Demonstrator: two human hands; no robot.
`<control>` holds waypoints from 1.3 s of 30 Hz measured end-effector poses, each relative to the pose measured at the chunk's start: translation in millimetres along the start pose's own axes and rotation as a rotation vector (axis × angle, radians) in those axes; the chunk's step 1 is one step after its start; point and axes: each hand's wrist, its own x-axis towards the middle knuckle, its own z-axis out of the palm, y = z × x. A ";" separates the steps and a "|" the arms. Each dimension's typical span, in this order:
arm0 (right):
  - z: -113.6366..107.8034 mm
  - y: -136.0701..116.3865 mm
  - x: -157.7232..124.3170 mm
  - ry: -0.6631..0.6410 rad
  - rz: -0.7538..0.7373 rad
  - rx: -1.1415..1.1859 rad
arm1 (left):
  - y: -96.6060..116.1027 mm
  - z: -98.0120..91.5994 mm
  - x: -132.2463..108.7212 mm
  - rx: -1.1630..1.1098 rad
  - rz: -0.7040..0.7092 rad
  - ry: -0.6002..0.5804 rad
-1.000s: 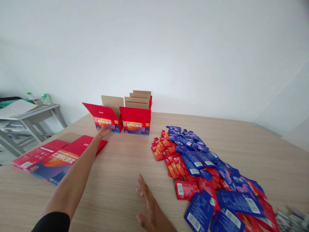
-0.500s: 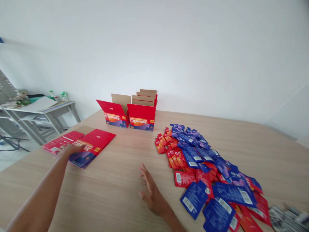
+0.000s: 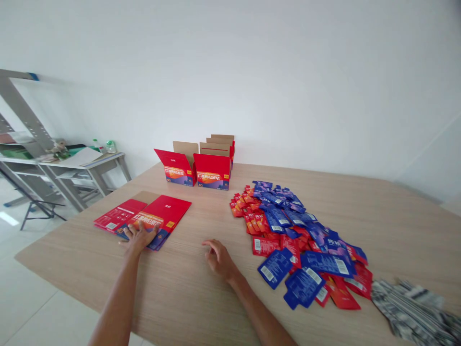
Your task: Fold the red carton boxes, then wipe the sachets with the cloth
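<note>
My left hand (image 3: 139, 236) lies with its fingers spread on a stack of flattened red and blue cartons (image 3: 169, 207) at the left of the table. It holds nothing that I can see. The cartons overlap, with a brown inner flap showing at the back. My right hand (image 3: 220, 260) is over the bare tabletop between the cartons and the pouches, touching neither. Its index finger points left and the other fingers are loosely curled, with nothing in them. Right of it spreads a heap of red pouches (image 3: 264, 245) and blue pouches (image 3: 275, 268), several with barcodes showing.
Erected cartons stand with raised flaps at the back, including a front left carton (image 3: 179, 174) and a front right carton (image 3: 213, 175). A striped cloth (image 3: 414, 310) lies at the right front. Beyond the table's left edge is a grey desk (image 3: 90, 163) with clutter.
The view has shifted left, so things appear further right. My left hand now rests flatter and more spread on the flattened cartons. My right hand's fingers have curled, leaving the index finger extended.
</note>
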 end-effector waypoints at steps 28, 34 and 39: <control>50.1 -67.8 71.3 0.015 0.661 0.254 | 55.9 27.0 -176.4 -0.152 0.260 0.311; 33.6 -63.2 53.6 0.244 0.464 0.214 | 56.7 22.2 -172.4 -0.354 0.272 0.454; -42.2 -48.4 -9.1 0.444 0.227 0.151 | 57.8 -10.9 -169.6 -0.516 0.221 0.583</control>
